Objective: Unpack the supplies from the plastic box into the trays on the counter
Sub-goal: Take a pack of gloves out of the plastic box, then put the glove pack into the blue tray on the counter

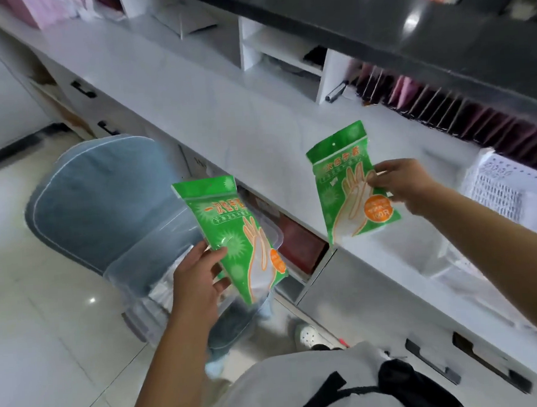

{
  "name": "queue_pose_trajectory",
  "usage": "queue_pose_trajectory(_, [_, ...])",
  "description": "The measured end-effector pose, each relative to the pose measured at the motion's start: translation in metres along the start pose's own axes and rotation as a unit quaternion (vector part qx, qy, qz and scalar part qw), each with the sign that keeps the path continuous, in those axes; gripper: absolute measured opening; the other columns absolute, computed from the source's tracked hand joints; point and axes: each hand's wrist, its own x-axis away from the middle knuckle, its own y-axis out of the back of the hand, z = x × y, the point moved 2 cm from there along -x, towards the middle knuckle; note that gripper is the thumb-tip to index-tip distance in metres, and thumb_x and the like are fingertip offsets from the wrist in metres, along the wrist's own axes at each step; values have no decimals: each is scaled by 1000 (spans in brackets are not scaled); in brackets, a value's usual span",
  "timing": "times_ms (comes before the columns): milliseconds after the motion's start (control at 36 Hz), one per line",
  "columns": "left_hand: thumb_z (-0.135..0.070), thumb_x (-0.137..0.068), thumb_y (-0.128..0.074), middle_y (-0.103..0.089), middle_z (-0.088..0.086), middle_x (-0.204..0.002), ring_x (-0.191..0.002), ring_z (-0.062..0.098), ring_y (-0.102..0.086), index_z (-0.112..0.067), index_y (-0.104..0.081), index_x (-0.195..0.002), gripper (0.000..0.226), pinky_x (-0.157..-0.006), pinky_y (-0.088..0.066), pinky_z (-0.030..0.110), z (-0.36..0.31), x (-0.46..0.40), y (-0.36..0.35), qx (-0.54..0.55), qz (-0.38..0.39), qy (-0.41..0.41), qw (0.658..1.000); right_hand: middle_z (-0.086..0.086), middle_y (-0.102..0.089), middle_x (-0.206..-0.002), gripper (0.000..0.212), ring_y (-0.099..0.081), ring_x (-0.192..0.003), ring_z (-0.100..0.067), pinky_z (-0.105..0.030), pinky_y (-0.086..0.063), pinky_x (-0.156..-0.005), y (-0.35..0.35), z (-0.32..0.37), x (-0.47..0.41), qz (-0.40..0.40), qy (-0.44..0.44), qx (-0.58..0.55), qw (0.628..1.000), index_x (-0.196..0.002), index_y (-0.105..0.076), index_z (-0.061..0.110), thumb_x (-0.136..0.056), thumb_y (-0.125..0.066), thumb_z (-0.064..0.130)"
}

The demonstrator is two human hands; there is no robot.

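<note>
Our left hand (199,269) pinched one green packet (241,236) by its near-left edge | our right hand (406,186) pinched another packet (350,189) by its right edge, over the counter (193,92)

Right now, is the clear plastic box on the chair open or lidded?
Open. The clear plastic box on the chair shows a bare rim with no lid on it; the left hand holds a green glove pack above it.

left hand (199,269) gripping green packet (231,233), right hand (406,186) pinching another, apparently gloves (350,183)

Grey shirt (289,386), black strap (320,393), bare forearms.
</note>
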Motion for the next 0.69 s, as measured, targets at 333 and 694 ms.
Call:
queue_pose_trajectory(333, [-4,-79,-67,-77,7,-103,-77,19,-75,-14,-67,-124,47,-54,-56,27,19,-6,-94,25,21,-10,999,-27,-65,-76,22,-59,-58,-29,-37,-55,-57,30,-76,-119,79,-53,115,989,-103,-66,-6,-82,-65,-9])
queue_pose_trajectory(694, [-12,-78,-66,-74,8,-112,-90,20,-71,-13,-68,-122,44,-79,-54,35,7,-24,-191,-14,142,11,990,0,-74,-101,37,-72,-88,-17,-35,-60,-68,51,-36,-67,270,68,-95,956,-122,-63,26,-87,-71,17])
